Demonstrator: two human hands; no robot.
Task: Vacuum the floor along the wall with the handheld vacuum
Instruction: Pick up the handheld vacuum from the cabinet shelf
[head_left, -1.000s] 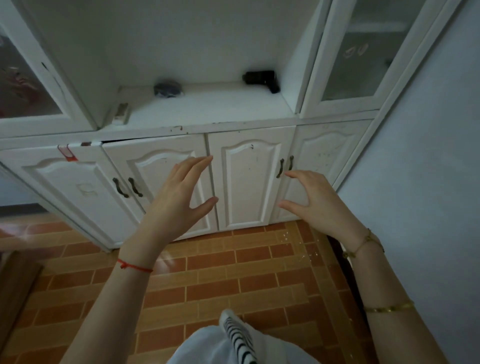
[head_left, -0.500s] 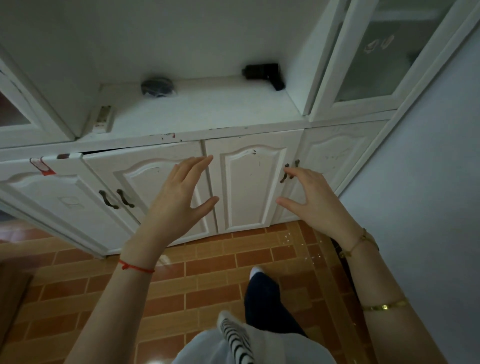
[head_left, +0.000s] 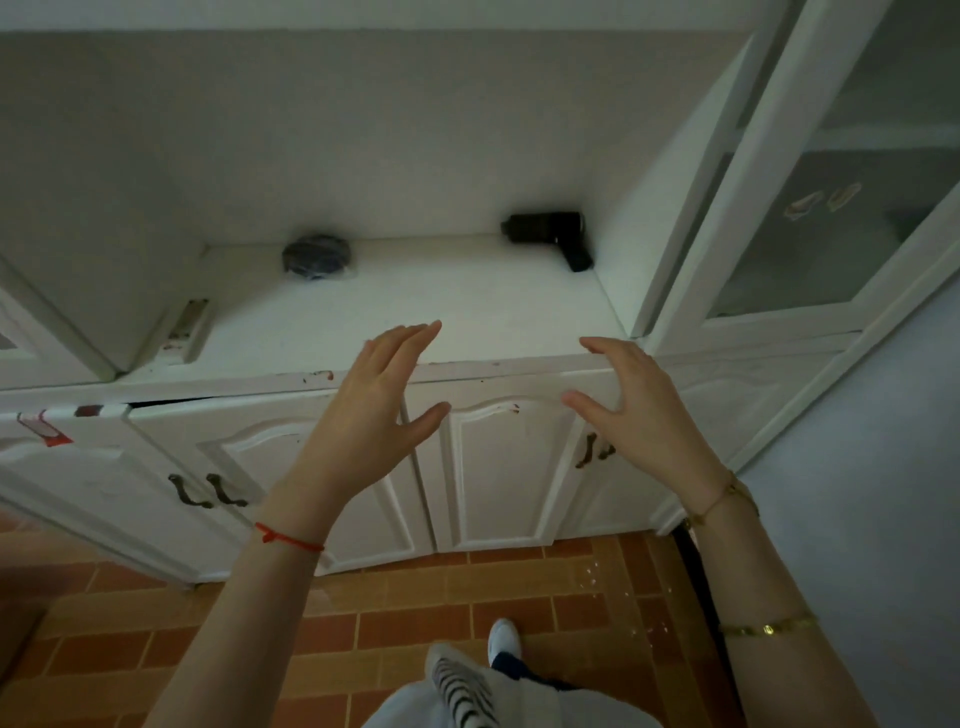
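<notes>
A black handheld vacuum (head_left: 551, 235) lies on the white cabinet shelf (head_left: 467, 301), at its back right corner. My left hand (head_left: 374, 410) is raised in front of the shelf's front edge, fingers spread, holding nothing. My right hand (head_left: 644, 410) hovers at the same height to the right, also open and empty, well short of the vacuum. Small pale crumbs (head_left: 623, 587) lie on the brown tiled floor (head_left: 405, 613) near the right wall (head_left: 883, 519).
A dark round bundle in clear wrap (head_left: 316, 257) sits on the shelf's back left. A small flat device (head_left: 188, 325) lies at the shelf's left side. Cabinet doors with dark handles (head_left: 208, 491) stand below. A glass door (head_left: 831, 208) stands at the right.
I have stepped closer to the cabinet and my view has tilted up. Both open hands rose from the lower doors to the shelf's front edge.
</notes>
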